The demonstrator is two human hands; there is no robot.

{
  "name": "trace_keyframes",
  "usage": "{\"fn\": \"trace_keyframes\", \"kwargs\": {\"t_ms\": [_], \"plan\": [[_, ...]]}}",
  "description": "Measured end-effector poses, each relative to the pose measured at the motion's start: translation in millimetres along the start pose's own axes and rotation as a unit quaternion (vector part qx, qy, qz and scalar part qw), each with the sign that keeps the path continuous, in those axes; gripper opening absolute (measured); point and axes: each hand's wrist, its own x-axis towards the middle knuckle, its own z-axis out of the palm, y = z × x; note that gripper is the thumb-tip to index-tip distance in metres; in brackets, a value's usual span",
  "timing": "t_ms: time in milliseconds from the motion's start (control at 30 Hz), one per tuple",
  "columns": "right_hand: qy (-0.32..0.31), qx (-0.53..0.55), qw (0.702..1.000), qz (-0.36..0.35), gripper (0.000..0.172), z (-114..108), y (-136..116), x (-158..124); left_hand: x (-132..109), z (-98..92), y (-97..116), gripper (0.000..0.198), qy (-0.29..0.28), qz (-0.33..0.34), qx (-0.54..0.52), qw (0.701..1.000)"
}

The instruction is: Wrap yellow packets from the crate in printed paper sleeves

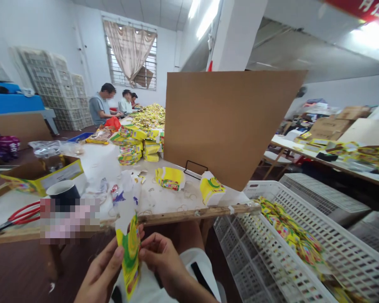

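Note:
Above my lap I hold a flat yellow and green printed packet upright, its face turned to the right. My left hand grips it from the left, thumb on the near side and fingers behind. The fingers of my right hand are closed at the packet's right edge; exactly what they pinch there is partly hidden. Just beyond, on the table edge, a bundle of yellow packets leans, and another bundle lies further back.
A white crate with yellow packets stands at my right. A brown board rises from the table. Red-handled scissors, a dark mug and an open yellow box are at left. Stacked packets and seated people are further back.

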Motion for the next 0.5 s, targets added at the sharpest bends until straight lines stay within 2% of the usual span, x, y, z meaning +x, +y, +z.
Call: {"fn": "trace_keyframes", "kwargs": {"t_ms": [167,300,333,400,433,500], "plan": [[0.006,-0.096,0.994,-0.047,0.037,4,-2,-8,3,-1.6,-3,0.053,-0.017,-0.002,0.000,1.000],[0.016,-0.176,0.981,-0.085,0.030,3,1,-9,3,0.1,0,0.057,-0.003,-0.007,-0.020,1.000],[0.032,-0.223,0.968,-0.107,0.027,2,1,-10,1,2.0,1,0.059,-0.005,-0.008,-0.034,0.999],[0.078,-0.325,0.925,-0.179,0.024,0,0,-10,-3,6.0,4,0.061,-0.011,-0.020,-0.067,0.998],[0.087,-0.366,0.899,-0.224,0.030,-2,-2,-11,-6,7.7,6,0.060,-0.018,-0.034,-0.080,0.996],[0.046,-0.421,0.854,-0.304,0.049,-3,-6,-12,-10,9.5,8,0.056,-0.026,-0.060,-0.084,0.994]]}}
